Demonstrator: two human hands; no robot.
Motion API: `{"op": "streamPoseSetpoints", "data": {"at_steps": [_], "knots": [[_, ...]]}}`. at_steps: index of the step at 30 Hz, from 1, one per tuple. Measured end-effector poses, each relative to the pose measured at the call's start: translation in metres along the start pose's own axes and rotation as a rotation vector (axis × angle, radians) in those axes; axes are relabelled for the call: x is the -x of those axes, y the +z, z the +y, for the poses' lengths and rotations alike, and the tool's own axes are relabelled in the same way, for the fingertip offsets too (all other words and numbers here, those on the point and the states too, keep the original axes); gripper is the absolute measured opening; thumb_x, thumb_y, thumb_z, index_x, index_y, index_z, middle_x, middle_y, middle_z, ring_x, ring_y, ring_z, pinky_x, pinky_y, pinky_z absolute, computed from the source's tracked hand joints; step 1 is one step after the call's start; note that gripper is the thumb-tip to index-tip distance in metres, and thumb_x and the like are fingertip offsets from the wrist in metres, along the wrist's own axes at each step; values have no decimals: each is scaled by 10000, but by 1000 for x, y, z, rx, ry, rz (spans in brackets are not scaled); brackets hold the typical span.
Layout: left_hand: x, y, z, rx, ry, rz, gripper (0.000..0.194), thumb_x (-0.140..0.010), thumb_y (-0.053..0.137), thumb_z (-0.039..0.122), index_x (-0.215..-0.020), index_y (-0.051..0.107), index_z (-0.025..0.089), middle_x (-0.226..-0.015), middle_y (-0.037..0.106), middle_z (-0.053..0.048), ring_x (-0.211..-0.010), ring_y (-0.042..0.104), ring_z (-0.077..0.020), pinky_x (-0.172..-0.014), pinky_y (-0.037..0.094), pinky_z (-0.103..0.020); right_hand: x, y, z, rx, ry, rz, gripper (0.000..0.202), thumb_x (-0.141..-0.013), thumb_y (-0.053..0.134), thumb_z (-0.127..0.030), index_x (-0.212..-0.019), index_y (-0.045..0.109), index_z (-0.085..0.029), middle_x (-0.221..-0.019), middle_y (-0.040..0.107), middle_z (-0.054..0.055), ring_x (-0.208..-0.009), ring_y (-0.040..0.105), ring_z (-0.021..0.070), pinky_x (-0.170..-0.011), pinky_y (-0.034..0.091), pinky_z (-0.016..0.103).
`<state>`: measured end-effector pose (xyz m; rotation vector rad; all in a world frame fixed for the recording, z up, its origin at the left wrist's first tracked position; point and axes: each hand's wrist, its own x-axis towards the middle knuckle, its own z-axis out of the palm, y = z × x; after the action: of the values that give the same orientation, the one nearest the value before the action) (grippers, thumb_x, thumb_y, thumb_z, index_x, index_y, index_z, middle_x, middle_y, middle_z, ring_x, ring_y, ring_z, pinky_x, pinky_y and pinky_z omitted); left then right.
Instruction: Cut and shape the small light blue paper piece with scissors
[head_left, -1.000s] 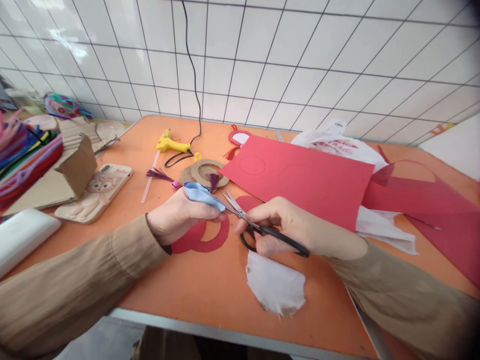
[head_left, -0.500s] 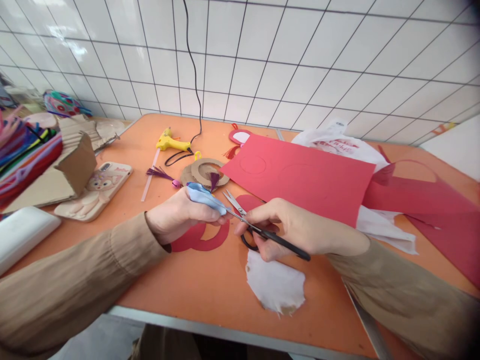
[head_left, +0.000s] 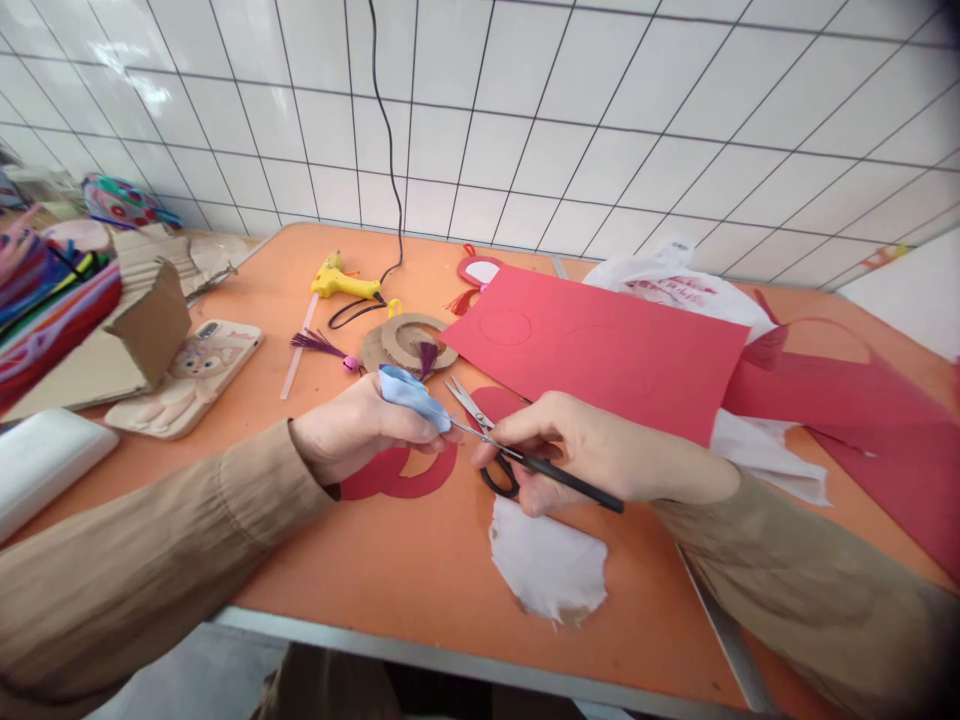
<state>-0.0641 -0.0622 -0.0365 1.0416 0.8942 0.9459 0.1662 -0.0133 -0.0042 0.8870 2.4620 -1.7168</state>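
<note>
A folded piece of light blue fabric (head_left: 414, 396) is pinched between the thumb and fingers of my left hand (head_left: 367, 422). In my right hand (head_left: 574, 450) is a thin black-handled tool (head_left: 559, 474), its metal tip touching the edge of the fabric. Small scissors (head_left: 472, 405) with black handles lie or hang just beneath my right fingers, blades pointing up and left; how they are supported is hidden. Cut red paper shapes (head_left: 416, 478) rest under my left hand. A frayed white cloth piece (head_left: 547, 560) lies below my right hand.
Behind my hands are a yellow glue gun (head_left: 345, 280), cardboard rings (head_left: 409, 343), a purple tassel (head_left: 319, 344) and a red sheet (head_left: 615, 350). A phone (head_left: 199, 375), a white case (head_left: 49, 465) and cardboard (head_left: 105, 350) lie left. A plastic bag (head_left: 675, 285) sits back right.
The tool in my right hand has shifted slightly, and the fabric in my left hand has turned a little. The whole view has moved slightly.
</note>
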Motion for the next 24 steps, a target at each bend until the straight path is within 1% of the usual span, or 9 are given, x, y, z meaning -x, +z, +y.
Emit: {"op": "streamPoseSetpoints", "data": {"at_steps": [3, 7, 10, 12, 14, 17, 19, 21, 24], "knots": [[0, 0, -1, 10, -11, -4, 60, -564, 765, 150, -619, 776, 172, -661, 725, -50, -646, 623, -162, -634, 507, -274, 0, -1, 0, -3, -4, 4, 378, -741, 743, -404, -963, 715, -100, -661, 573, -3, -585, 483, 108, -527, 407, 227], [0, 0, -2, 92, -45, -13, 62, -567, 779, 164, -630, 781, 165, -652, 728, -50, -638, 635, -154, -640, 516, -261, 0, 1, 0, -7, 9, 4, 347, -742, 736, -362, -982, 710, -112, -699, 591, 5, -617, 506, 119, -553, 424, 240], [1, 2, -1, 136, -27, -5, 72, -580, 795, 175, -649, 786, 156, -666, 731, -53, -638, 633, -147, -638, 520, -255, -1, 4, 3, -19, 13, 12, 365, -757, 730, -354, -1038, 696, -124, -710, 574, -1, -609, 488, 114, -555, 417, 247], [2, 4, -1, 162, -5, 24, 82, -587, 809, 182, -658, 784, 152, -673, 731, -55, -640, 631, -143, -639, 523, -253, -3, 6, 5, -37, 12, 15, 405, -772, 728, -374, -1089, 682, -126, -697, 569, -3, -588, 481, 112, -545, 409, 251], [2, 5, -1, 181, 20, 58, 93, -589, 823, 188, -661, 777, 150, -673, 727, -53, -655, 636, -145, -645, 525, -251, -4, 8, 7, -72, -10, 19, 471, -768, 740, -424, -1118, 669, -118, -682, 570, 0, -574, 485, 116, -532, 398, 251], [2, 8, -2, 197, 58, 99, 101, -599, 830, 197, -669, 769, 156, -682, 719, -46, -691, 643, -152, -655, 528, -249, -7, 11, 8, -151, -80, 32, 619, -730, 754, -576, -1108, 653, -97, -686, 564, 8, -568, 491, 120, -514, 377, 249], [2, 10, -3, 208, 71, 121, 105, -607, 828, 200, -685, 771, 159, -691, 713, -43, -704, 640, -154, -661, 530, -251, -9, 15, 7, -184, -111, 49, 686, -712, 732, -664, -1085, 645, -95, -688, 558, 6, -562, 488, 117, -510, 371, 249], [2, 11, -5, 218, 76, 141, 105, -612, 825, 197, -693, 772, 158, -701, 704, -41, -715, 637, -158, -669, 532, -257, -10, 18, 6, -192, -129, 77, 695, -719, 700, -704, -1064, 640, -104, -684, 554, 0, -564, 487, 115, -517, 380, 253], [2, 12, -7, 230, 90, 173, 96, -616, 821, 190, -685, 765, 153, -748, 689, -40, -741, 628, -160, -685, 535, -268, -11, 22, 6, -188, -170, 113, 677, -737, 668, -724, -1040, 641, -119, -700, 561, 2, -599, 506, 124, -550, 407, 265]]}}
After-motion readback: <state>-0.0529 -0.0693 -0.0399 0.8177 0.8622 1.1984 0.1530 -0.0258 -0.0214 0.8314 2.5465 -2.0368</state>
